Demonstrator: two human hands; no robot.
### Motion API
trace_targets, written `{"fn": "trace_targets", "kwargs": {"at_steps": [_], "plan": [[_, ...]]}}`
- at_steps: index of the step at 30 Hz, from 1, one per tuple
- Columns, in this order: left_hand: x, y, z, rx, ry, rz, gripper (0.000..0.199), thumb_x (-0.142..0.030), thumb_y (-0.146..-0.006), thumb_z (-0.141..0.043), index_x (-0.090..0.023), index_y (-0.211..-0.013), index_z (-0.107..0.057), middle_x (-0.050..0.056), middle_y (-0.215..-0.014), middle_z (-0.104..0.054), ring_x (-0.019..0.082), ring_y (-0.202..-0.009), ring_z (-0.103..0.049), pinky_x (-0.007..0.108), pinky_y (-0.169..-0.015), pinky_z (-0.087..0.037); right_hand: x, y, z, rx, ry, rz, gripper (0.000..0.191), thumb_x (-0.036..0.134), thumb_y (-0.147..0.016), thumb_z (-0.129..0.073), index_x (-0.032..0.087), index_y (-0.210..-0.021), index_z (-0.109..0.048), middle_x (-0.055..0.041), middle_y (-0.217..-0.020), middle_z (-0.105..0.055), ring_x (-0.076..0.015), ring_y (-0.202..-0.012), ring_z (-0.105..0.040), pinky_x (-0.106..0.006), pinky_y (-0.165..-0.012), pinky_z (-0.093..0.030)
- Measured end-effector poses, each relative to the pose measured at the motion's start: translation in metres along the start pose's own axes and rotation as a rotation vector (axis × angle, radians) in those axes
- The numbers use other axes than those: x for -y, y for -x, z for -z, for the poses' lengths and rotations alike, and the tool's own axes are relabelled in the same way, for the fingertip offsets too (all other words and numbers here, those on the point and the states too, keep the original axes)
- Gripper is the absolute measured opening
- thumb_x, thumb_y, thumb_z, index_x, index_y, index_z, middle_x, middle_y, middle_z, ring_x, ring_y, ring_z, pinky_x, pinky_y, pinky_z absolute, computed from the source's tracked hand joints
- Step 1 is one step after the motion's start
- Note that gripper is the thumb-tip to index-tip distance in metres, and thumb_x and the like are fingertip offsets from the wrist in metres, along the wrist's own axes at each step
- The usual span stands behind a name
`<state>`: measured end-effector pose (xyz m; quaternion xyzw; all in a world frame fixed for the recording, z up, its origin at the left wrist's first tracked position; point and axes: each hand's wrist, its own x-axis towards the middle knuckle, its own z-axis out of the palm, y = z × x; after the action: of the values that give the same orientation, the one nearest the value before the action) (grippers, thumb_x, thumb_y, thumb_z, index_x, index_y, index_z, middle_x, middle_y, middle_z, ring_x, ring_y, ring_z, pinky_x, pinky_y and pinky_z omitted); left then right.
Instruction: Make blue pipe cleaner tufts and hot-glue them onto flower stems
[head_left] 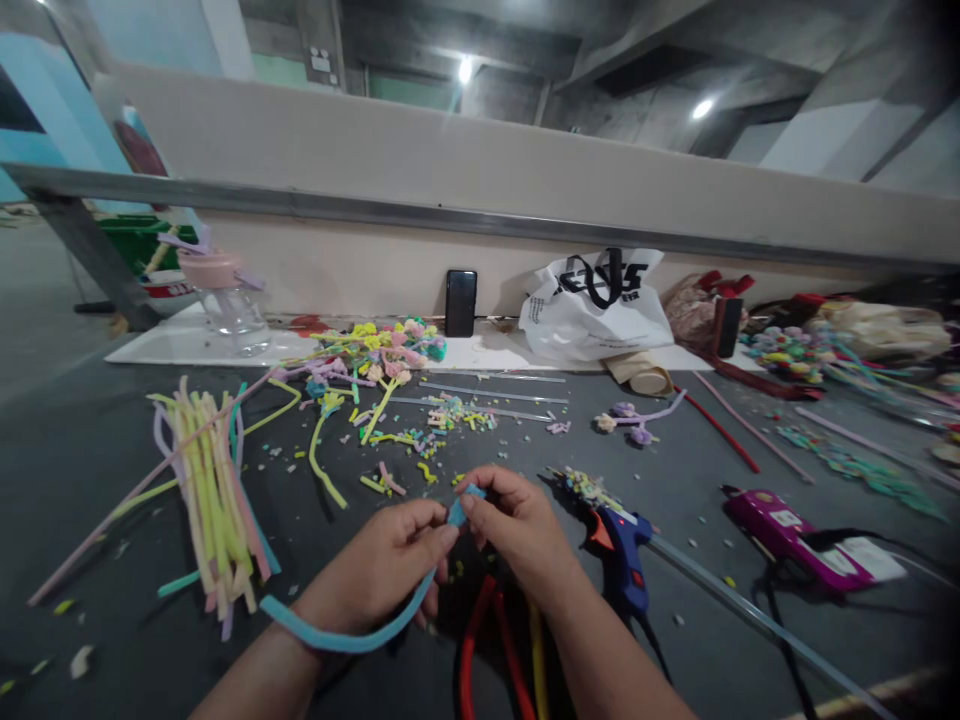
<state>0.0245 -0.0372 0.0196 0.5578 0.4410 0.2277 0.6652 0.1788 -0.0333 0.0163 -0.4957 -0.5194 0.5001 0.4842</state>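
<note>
A blue fuzzy pipe cleaner [360, 641] runs in a curve beneath my left wrist and up to my fingertips. My left hand [390, 560] pinches it near its upper end, thumb against forefinger. Right beside it, my right hand [517, 520] grips the same blue end, which looks folded or bunched between the fingers; its exact shape is partly hidden. Under my hands lie red-handled pliers [480, 640], their jaws in shadow, and a yellow handle [538, 655] next to them. A blue glue gun [626, 560] with a long clear glue stick rests to the right of my right hand.
A bundle of pastel pipe cleaners [214, 490] lies at left. Cut scraps [457, 412] and fuzzy flowers [390, 350] spread across the middle. Behind stand a clear bottle [234, 310], a phone [460, 303] and a white bag [600, 315]. A purple device [795, 540] sits at right.
</note>
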Motion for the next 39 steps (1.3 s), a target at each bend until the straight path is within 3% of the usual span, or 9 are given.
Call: {"fn": "trace_targets", "kwargs": {"at_steps": [6, 12, 20, 25, 28, 31, 36, 39], "plan": [[0.003, -0.002, -0.004, -0.110, -0.243, -0.064, 0.024, -0.034, -0.082, -0.040, -0.020, -0.063, -0.043, -0.006, -0.046, -0.047, 0.011, -0.042, -0.050, 0.021, -0.044, -0.037, -0.001, -0.002, -0.003, -0.016, 0.090, 0.011, 0.008, 0.023, -0.067, -0.059, 0.017, -0.074, -0.060, 0.0073, -0.045, -0.047, -0.0082, -0.039, -0.042, -0.019, -0.041, -0.033], [0.009, -0.007, -0.003, -0.184, -0.524, -0.246, 0.024, -0.030, -0.082, -0.036, -0.020, -0.061, -0.043, -0.002, -0.059, -0.049, 0.013, -0.058, -0.046, 0.023, -0.055, -0.033, -0.007, -0.004, -0.002, -0.019, 0.204, 0.058, 0.010, 0.023, -0.069, -0.056, 0.016, -0.074, -0.061, 0.0054, -0.051, -0.048, -0.0090, -0.042, -0.042, -0.021, -0.042, -0.034], [0.022, -0.019, -0.002, -0.197, -0.597, -0.280, 0.027, -0.030, -0.084, -0.029, -0.020, -0.062, -0.040, -0.001, -0.060, -0.048, 0.014, -0.060, -0.045, 0.024, -0.056, -0.031, -0.015, -0.005, -0.001, -0.035, 0.301, 0.132, 0.010, 0.022, -0.072, -0.055, 0.018, -0.074, -0.064, 0.0042, -0.052, -0.050, -0.0111, -0.047, -0.045, -0.022, -0.048, -0.036], [0.026, -0.018, -0.006, -0.264, -0.582, -0.284, 0.027, -0.028, -0.083, -0.029, -0.021, -0.057, -0.036, -0.002, -0.056, -0.044, 0.014, -0.056, -0.043, 0.025, -0.054, -0.030, -0.017, -0.005, -0.002, -0.035, 0.218, 0.107, 0.009, 0.026, -0.072, -0.059, 0.019, -0.073, -0.066, 0.0030, -0.055, -0.055, -0.0115, -0.050, -0.048, -0.022, -0.050, -0.037], [0.024, -0.017, -0.009, -0.277, -0.454, -0.245, 0.028, -0.027, -0.081, -0.031, -0.021, -0.055, -0.037, -0.004, -0.050, -0.042, 0.012, -0.049, -0.044, 0.023, -0.049, -0.032, -0.017, -0.005, -0.001, -0.025, 0.143, 0.062, 0.010, 0.028, -0.072, -0.061, 0.019, -0.074, -0.066, 0.0042, -0.052, -0.052, -0.0098, -0.046, -0.045, -0.021, -0.047, -0.035], [0.021, -0.016, -0.009, -0.191, -0.208, -0.116, 0.029, -0.033, -0.082, -0.033, -0.021, -0.056, -0.039, -0.007, -0.043, -0.040, 0.010, -0.036, -0.042, 0.020, -0.037, -0.030, -0.016, -0.004, 0.000, 0.003, 0.032, -0.008, 0.016, 0.031, -0.072, -0.064, 0.018, -0.081, -0.066, 0.0053, -0.051, -0.050, -0.0080, -0.044, -0.042, -0.020, -0.045, -0.033], [0.015, -0.012, -0.008, -0.017, 0.199, -0.085, 0.032, -0.048, -0.079, -0.045, -0.018, -0.068, -0.048, -0.008, -0.045, -0.045, 0.005, -0.026, -0.034, 0.015, -0.027, -0.025, -0.014, 0.000, 0.001, 0.026, -0.323, -0.011, 0.032, 0.035, -0.075, -0.065, 0.021, -0.104, -0.064, -0.0016, -0.085, -0.063, -0.0065, -0.055, -0.047, -0.019, -0.051, -0.036], [0.013, -0.009, -0.009, 0.046, 0.375, -0.090, 0.030, -0.047, -0.080, -0.049, -0.017, -0.072, -0.051, -0.008, -0.047, -0.046, 0.003, -0.026, -0.032, 0.014, -0.025, -0.024, -0.015, 0.001, 0.002, 0.076, -0.437, -0.034, 0.032, 0.031, -0.074, -0.067, 0.020, -0.105, -0.065, -0.0013, -0.083, -0.063, -0.0052, -0.055, -0.045, -0.017, -0.051, -0.034]]}}
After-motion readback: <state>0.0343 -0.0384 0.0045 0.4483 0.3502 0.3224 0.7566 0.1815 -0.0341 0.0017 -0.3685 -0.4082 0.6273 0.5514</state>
